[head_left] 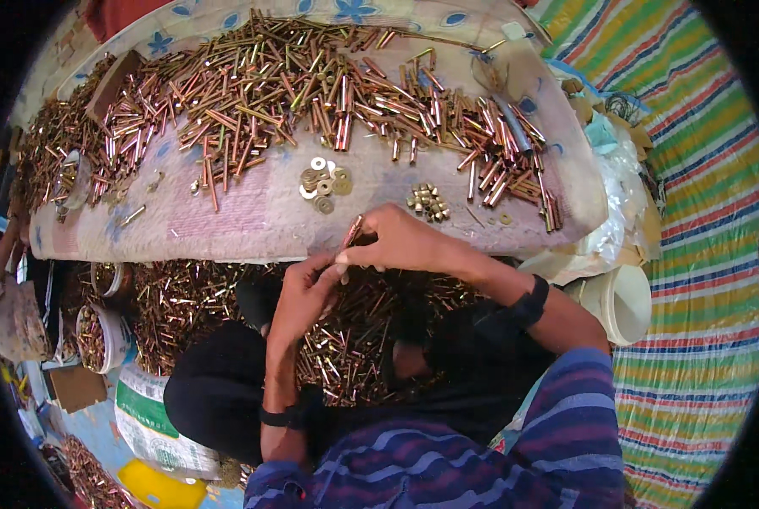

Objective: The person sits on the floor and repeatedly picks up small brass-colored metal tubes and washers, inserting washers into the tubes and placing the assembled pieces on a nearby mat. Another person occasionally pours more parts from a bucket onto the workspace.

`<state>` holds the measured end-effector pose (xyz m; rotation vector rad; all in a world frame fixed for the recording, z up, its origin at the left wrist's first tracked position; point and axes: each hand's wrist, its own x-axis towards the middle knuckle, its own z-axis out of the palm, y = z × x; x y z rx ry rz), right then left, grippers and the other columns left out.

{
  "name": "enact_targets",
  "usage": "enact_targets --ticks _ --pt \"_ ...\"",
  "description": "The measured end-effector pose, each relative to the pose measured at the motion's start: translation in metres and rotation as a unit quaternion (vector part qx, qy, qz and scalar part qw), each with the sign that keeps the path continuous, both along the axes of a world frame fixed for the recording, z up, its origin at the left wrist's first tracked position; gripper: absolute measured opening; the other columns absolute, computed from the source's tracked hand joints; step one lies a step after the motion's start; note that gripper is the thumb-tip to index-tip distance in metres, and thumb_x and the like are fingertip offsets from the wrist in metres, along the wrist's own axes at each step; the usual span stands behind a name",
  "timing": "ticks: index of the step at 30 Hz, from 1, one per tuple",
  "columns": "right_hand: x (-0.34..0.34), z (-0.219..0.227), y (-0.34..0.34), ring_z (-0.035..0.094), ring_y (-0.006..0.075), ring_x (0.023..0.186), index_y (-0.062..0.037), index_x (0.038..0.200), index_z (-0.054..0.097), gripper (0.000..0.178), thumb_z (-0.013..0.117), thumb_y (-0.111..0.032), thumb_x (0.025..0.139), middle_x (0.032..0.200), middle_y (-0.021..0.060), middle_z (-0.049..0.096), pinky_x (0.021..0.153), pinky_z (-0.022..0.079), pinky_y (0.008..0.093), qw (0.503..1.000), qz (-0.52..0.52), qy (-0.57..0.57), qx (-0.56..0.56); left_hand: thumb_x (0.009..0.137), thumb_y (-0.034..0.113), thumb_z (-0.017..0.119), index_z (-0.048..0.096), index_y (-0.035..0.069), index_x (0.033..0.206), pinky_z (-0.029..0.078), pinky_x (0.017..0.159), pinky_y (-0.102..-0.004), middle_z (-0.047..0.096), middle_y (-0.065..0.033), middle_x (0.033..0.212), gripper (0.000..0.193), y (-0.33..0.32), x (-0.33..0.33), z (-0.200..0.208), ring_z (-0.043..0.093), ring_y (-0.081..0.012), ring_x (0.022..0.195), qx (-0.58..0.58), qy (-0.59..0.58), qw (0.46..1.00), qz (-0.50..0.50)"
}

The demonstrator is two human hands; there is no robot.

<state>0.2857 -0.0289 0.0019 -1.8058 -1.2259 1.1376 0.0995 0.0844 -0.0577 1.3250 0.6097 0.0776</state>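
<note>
My right hand (400,242) pinches a copper-coloured metal sleeve anchor (353,232) near the table's front edge. Fingertips of my left hand (299,293) close around its lower end, just below the right fingers. Just beyond the hands, a small heap of flat washers (322,188) lies on the patterned cloth (252,216). Right of the washers sits a cluster of small brass-coloured nuts (428,204). Long loose bolts and sleeves (260,85) are heaped across the far half of the table.
Many more metal pieces (345,356) cover the floor beneath my hands. A white bucket (621,305) stands at the right, beside a striped sheet (693,254). At the left are a filled white bucket (103,339), a white-green sack (154,416) and a yellow object (160,485).
</note>
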Motion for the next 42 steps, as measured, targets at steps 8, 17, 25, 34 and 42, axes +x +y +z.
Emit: enact_targets --ticks 8,17,25,34,42 --pt "0.084 -0.014 -0.021 0.069 0.0356 0.083 0.0016 0.099 0.072 0.032 0.070 -0.028 0.087 0.086 0.0207 0.070 0.074 0.052 0.0452 0.914 -0.111 -0.388 0.051 0.101 0.022 0.063 0.068 0.001 0.104 0.029 0.042 -0.0242 0.054 0.0038 0.066 0.022 0.002 -0.001 -0.010 0.042 -0.0040 0.046 0.042 -0.023 0.999 0.017" --pt "0.091 -0.032 -0.018 0.068 0.0421 0.091 0.0012 0.084 0.067 0.029 0.067 -0.028 0.084 0.091 0.0249 0.069 0.082 0.052 0.0527 0.868 -0.093 -0.487 -0.034 0.100 0.024 0.064 0.066 0.004 0.102 0.029 0.040 -0.0234 0.058 0.0029 0.070 0.020 0.003 0.001 -0.016 0.042 -0.0046 0.045 0.049 -0.026 0.998 0.022" --pt "0.069 -0.002 -0.009 0.069 0.0260 0.080 0.0028 0.102 0.069 0.034 0.074 -0.026 0.085 0.090 0.0190 0.070 0.074 0.055 0.0379 0.966 -0.142 -0.214 0.028 0.101 0.024 0.062 0.068 0.001 0.103 0.030 0.047 -0.0243 0.052 0.0060 0.068 0.024 0.002 0.001 -0.010 0.041 -0.0026 0.053 0.078 -0.028 0.997 0.009" --pt "0.030 0.025 -0.003 0.068 0.0112 0.081 -0.0011 0.112 0.069 0.026 0.072 -0.018 0.093 0.094 0.0062 0.071 0.067 0.055 0.0289 0.995 -0.078 0.011 0.055 0.101 0.023 0.062 0.069 -0.001 0.104 0.033 0.051 -0.0263 0.050 0.0057 0.068 0.025 0.001 0.001 -0.003 0.040 -0.0045 0.057 0.106 -0.031 0.994 -0.002" --pt "0.027 0.023 -0.002 0.064 0.0105 0.078 0.0020 0.110 0.070 0.023 0.073 -0.011 0.091 0.092 0.0066 0.071 0.073 0.053 0.0286 0.993 -0.035 -0.042 0.106 0.100 0.020 0.061 0.068 -0.004 0.107 0.039 0.055 -0.0300 0.054 0.0007 0.067 0.026 0.004 -0.002 -0.001 0.044 -0.0091 0.060 0.152 -0.021 0.988 -0.018"
